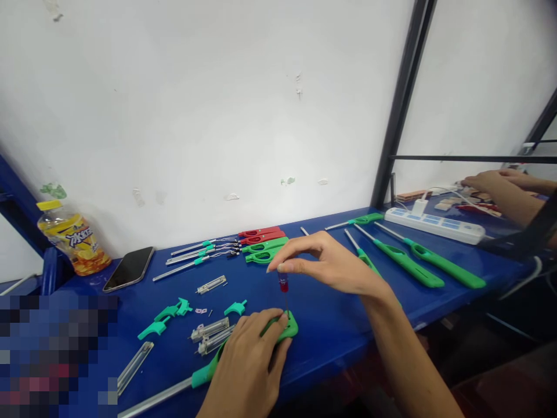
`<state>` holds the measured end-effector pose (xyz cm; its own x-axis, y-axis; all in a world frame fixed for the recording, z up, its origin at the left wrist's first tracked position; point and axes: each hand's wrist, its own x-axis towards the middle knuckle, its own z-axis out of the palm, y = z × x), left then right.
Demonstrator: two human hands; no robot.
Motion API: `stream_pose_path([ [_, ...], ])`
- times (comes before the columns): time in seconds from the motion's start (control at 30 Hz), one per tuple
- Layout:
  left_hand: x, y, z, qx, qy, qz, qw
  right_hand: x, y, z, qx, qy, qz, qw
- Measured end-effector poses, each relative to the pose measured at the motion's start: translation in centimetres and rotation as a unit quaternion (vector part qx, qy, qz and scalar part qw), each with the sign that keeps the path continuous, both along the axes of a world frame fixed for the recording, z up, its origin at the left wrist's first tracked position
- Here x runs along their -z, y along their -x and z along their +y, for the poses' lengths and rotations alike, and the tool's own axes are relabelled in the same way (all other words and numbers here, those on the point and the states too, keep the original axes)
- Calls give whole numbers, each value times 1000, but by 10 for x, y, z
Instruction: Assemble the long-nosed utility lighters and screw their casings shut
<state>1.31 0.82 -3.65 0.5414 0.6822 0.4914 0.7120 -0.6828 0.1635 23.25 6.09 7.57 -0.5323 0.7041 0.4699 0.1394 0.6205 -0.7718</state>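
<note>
Right fingers (300, 265) pinch screwdriver (284, 283) | left fingers (277, 327) clasp lighter (291, 329) | clear tanks (213, 329) beside, phone (129, 269) beyond

Bare tabletop (256, 287) is extending between the left hand (255, 354) and the green casings (277, 242), providing a low passage to the left of the upright screwdriver (284, 284). The right hand (322, 261) and forearm (402, 331) are spanning the space above the right side, where green lighters (455, 269) are obstructing the surface beyond. Clear tanks (213, 329) and teal triggers (153, 330) are restricting access on the left, and the metal tube (156, 398) of the held lighter (290, 330) is crossing the near-left area.
</note>
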Motion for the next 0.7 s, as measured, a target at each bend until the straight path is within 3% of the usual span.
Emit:
stream_pose_path([
  [0.53,-1,-1,0,1,-7,0,1000,0,-3,0,-13,-10,-25,1000],
  [0.7,-2,-1,1,-2,-6,3,1000,1,-1,-1,14,-19,-17,1000],
])
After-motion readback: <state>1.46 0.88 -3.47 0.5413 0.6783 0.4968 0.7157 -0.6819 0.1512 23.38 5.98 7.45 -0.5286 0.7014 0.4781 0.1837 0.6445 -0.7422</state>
